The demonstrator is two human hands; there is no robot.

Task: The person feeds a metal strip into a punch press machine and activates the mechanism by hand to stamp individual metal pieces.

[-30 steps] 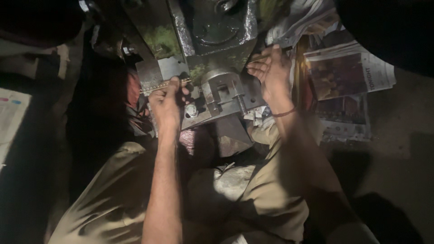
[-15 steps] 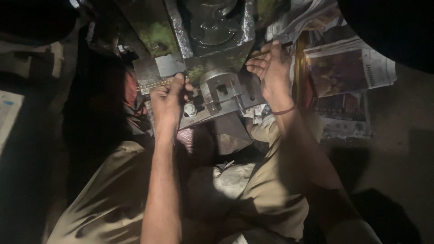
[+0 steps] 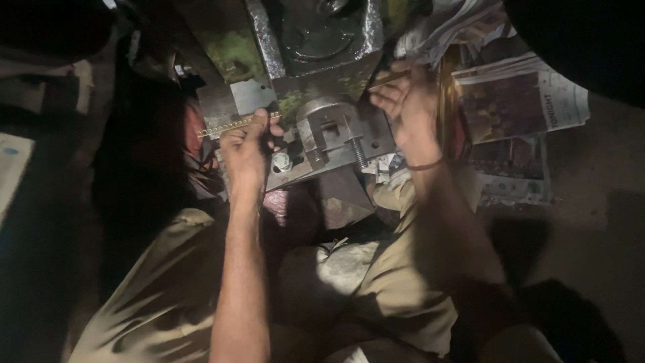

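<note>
- The left hand (image 3: 247, 151) is clenched around a thin brass-coloured strip (image 3: 232, 125) with a row of small holes; the strip runs out leftward from the fist, along the near edge of a grey steel plate (image 3: 235, 101).
- The right hand (image 3: 410, 111) has its fingers curled together at the right edge of the machine; a thin yellowish piece (image 3: 386, 79) shows at its fingertips, though the dim light leaves it unclear whether it is pinched or only touched.
- Between the hands sits a steel die block (image 3: 329, 138) with a square slot and a threaded bolt (image 3: 359, 153), bolted under a heavy press body (image 3: 322, 40) with worn green paint.
- The strip lies just left of the die block, its near end hidden inside the fist.
- Folded newspapers (image 3: 517, 111) lie on the floor to the right, beside the person's khaki-clad knees.
- Risk, as I judge it: both hands are very near the die. If the strip slips or the press moves while the fingers sit at the slot, they could be pinched; the poor light makes misfeeding the strip likelier.
</note>
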